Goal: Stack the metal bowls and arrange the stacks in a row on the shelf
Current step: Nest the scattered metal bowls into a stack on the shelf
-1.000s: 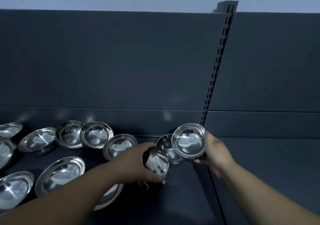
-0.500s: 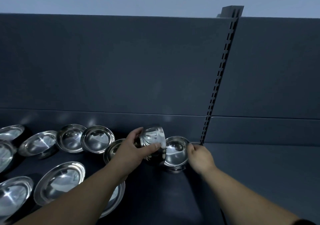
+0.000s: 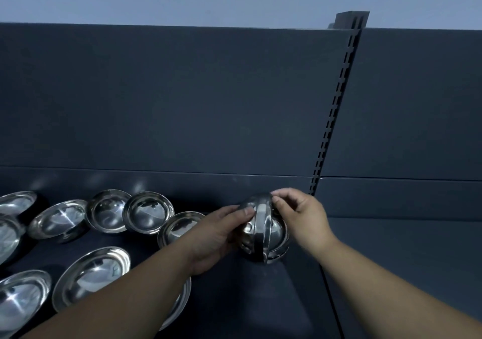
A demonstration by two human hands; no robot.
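A small metal bowl [image 3: 257,230], tipped on its side, is held in my left hand [image 3: 216,237] against a short stack of bowls [image 3: 278,237] standing near the shelf's right end. My right hand [image 3: 300,217] pinches the tipped bowl's upper rim with fingertips. Several loose metal bowls lie open side up to the left, among them one [image 3: 148,212] by the back wall, one [image 3: 180,225] partly hidden behind my left wrist, and a wide one [image 3: 91,276] nearer me.
The dark shelf [image 3: 260,299] has a slotted upright post [image 3: 336,98] at its right end and a dark back panel [image 3: 182,98]. A second shelf section [image 3: 407,255] lies right of the post. More bowls crowd the left edge [image 3: 15,203].
My left hand carried its bowl right and tipped it on edge against the stack. My right hand, which had set a bowl on the stack, rose to pinch the tipped bowl's rim.
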